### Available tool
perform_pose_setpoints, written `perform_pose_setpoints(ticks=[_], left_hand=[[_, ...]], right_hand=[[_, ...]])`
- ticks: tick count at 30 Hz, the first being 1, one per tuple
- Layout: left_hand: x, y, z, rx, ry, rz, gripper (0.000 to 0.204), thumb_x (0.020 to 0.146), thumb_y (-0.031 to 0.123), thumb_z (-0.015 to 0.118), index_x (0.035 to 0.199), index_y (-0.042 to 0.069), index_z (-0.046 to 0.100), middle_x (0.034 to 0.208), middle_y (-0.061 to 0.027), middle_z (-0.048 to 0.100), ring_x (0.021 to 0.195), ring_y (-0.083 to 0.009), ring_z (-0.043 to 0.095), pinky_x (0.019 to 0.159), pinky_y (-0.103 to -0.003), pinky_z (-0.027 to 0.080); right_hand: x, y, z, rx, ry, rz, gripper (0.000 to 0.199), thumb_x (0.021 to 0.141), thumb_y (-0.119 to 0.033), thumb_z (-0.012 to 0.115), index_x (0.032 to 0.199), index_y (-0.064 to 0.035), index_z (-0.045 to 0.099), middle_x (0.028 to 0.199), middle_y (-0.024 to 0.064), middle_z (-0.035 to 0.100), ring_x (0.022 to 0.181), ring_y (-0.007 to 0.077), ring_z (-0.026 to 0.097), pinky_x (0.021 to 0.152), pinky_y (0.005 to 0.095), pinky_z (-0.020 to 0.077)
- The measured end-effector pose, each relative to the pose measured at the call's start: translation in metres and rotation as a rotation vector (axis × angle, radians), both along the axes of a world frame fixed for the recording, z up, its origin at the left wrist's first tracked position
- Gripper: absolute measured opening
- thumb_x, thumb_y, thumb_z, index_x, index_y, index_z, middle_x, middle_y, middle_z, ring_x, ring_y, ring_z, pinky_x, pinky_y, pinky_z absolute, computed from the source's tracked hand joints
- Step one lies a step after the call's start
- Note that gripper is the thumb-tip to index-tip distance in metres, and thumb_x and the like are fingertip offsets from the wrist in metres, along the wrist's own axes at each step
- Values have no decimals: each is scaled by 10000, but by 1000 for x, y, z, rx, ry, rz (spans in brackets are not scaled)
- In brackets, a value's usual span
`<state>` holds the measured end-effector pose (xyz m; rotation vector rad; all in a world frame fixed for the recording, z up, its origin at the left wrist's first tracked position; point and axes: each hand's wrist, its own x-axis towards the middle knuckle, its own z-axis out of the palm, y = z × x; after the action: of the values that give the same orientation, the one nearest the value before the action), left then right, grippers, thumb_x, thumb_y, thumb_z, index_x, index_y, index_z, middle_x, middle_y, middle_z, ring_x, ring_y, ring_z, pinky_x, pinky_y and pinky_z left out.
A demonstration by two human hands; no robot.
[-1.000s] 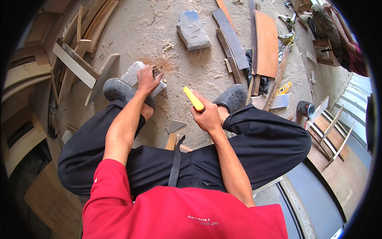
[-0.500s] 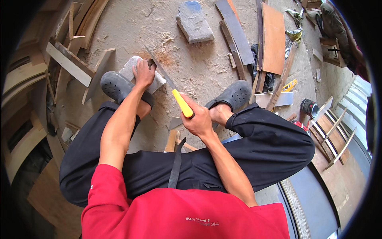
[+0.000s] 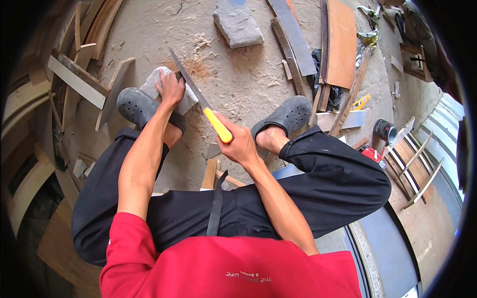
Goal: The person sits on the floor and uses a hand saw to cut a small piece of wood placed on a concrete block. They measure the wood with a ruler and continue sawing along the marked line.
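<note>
My right hand (image 3: 240, 145) is wrapped round the yellow handle of a handsaw (image 3: 217, 125), whose narrow blade points up and to the left. My left hand (image 3: 172, 91) is closed on a small dark piece (image 3: 179, 76), mostly hidden by the fingers, and presses it on a pale stone block (image 3: 187, 103). The blade runs just right of that hand, beside the small piece; whether it touches cannot be made out. The block lies on the floor against my left clog (image 3: 136, 107).
Reddish dust and shavings (image 3: 199, 67) lie beyond the blade. A larger concrete block (image 3: 238, 27) rests farther off. Curved boards (image 3: 340, 44) and planks lie to the right, near a yellow level (image 3: 361, 103) and a dark can (image 3: 385, 131). Wooden frames (image 3: 77, 82) crowd the left.
The view has shifted slightly, so most things sit a little farther left. The saw has slid forward, away from me, along the left hand. Both grips are kept.
</note>
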<state>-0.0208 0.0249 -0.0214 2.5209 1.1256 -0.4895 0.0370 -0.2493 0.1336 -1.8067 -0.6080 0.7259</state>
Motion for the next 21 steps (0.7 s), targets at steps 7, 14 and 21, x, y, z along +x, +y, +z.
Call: perform_pose_setpoints(ticks=[7, 14, 21], left_hand=[[-1, -1, 3, -37, -21, 21, 522, 950, 419, 424, 1272, 17, 507, 1390, -190, 459, 1487, -389, 79, 1144, -619, 54], [-4, -8, 9, -52, -166, 28, 645, 909, 470, 514, 1336, -1, 408, 1447, -203, 395, 1490, -382, 55, 1165, -568, 18], [-14, -13, 12, 55, -373, -16, 494, 889, 396, 663, 1276, 119, 532, 1327, -124, 494, 1331, -329, 341, 1135, -520, 157]], right_hand=[[-3, -19, 7, 25, -24, 10, 625, 747, -51, 669, 1354, -140, 553, 1131, 191, 660, 879, 369, 675, 733, 388, 569], [-2, 6, 0, -38, 49, -23, 568, 757, -17, 648, 1318, -64, 580, 1130, 187, 681, 927, 330, 700, 773, 327, 556], [-5, -11, 6, -32, -54, -84, 537, 783, -9, 628, 1318, -26, 577, 1099, 198, 699, 963, 232, 717, 810, 289, 541]])
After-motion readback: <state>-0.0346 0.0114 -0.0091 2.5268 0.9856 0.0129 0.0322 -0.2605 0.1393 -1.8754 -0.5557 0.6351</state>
